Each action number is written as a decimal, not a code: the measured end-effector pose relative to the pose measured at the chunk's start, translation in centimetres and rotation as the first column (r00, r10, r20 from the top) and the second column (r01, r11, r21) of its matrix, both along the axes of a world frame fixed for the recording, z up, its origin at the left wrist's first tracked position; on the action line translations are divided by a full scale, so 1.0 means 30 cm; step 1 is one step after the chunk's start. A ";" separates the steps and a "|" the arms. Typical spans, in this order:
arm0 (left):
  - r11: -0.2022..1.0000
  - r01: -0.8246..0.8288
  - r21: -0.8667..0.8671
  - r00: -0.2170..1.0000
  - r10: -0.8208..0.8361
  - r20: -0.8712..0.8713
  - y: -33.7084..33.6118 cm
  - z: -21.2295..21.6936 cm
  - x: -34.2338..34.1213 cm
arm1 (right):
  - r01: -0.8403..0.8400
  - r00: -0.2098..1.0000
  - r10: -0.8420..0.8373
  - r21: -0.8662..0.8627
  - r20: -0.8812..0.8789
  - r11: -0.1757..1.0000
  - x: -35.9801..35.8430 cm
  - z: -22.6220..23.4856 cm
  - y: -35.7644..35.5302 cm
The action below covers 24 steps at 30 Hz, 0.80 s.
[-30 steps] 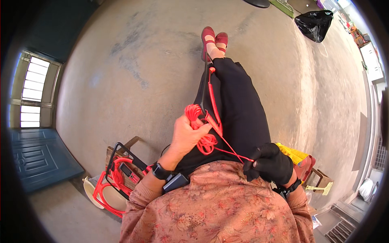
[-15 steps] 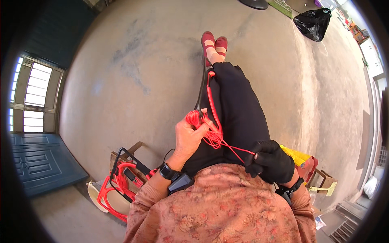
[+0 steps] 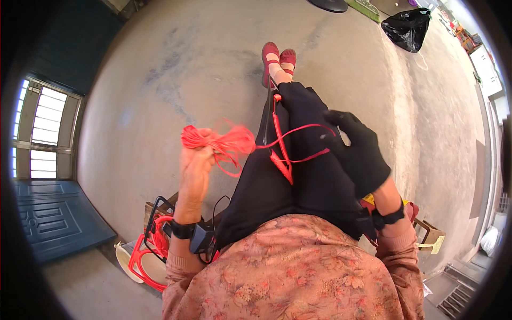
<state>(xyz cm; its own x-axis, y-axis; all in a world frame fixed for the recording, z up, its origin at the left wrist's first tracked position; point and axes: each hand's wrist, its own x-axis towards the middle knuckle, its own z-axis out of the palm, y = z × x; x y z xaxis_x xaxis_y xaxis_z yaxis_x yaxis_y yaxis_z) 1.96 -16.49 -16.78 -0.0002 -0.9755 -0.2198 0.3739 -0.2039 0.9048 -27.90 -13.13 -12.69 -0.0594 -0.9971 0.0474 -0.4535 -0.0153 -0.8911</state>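
My bare left hand [image 3: 198, 160] is closed around the middle of a bundle of red cord [image 3: 229, 141], held out left of my lap. Loose loops fan out from it, blurred by motion. Two strands run across to my right hand [image 3: 362, 154], which wears a black glove and is raised over my right thigh. Its index finger and thumb stand partly apart, and the strands end at its fingers, where the exact grip is hard to see. Between them, a slim black frame [image 3: 265, 120] rests along my legs, with a red-wrapped part [image 3: 278, 128] beside it.
At lower left, a red-and-black framed item [image 3: 146, 256] sits by a wooden stool [image 3: 172, 201] and a pale round container [image 3: 124, 257]. Another wooden stool [image 3: 431, 234] stands at lower right. Far right lie a black plastic bag [image 3: 406, 29] and a green broom head [image 3: 365, 9].
My left hand has moved left and slightly up with the bundle, away from the frame. My gloved right hand has risen from beside my waist to above my thigh, with the strands still reaching it.
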 end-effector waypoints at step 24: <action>0.854 0.518 0.050 0.505 -0.258 -0.824 0.090 -0.054 -0.077 | -0.188 0.780 0.095 0.087 0.618 0.978 -0.147 -0.043 0.372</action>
